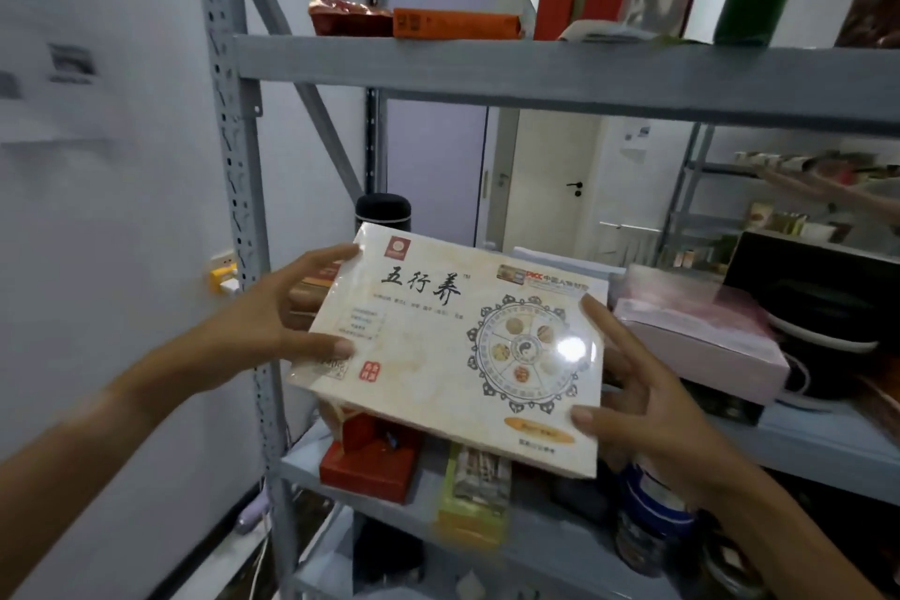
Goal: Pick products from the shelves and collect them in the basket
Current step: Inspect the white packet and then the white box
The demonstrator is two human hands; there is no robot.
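The left hand (272,317) and right hand (647,404) both grasped a flat cream gift box (448,356) by its side edges, holding it between them in front of the grey shelf (535,73). Its lid read "五行养". No basket was visible, so dropping it in remained, I judged.

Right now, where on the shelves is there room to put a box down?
The middle shelf shows bare patches ahead of the pink box and between the red box and yellow packet. The top shelf looks crowded.
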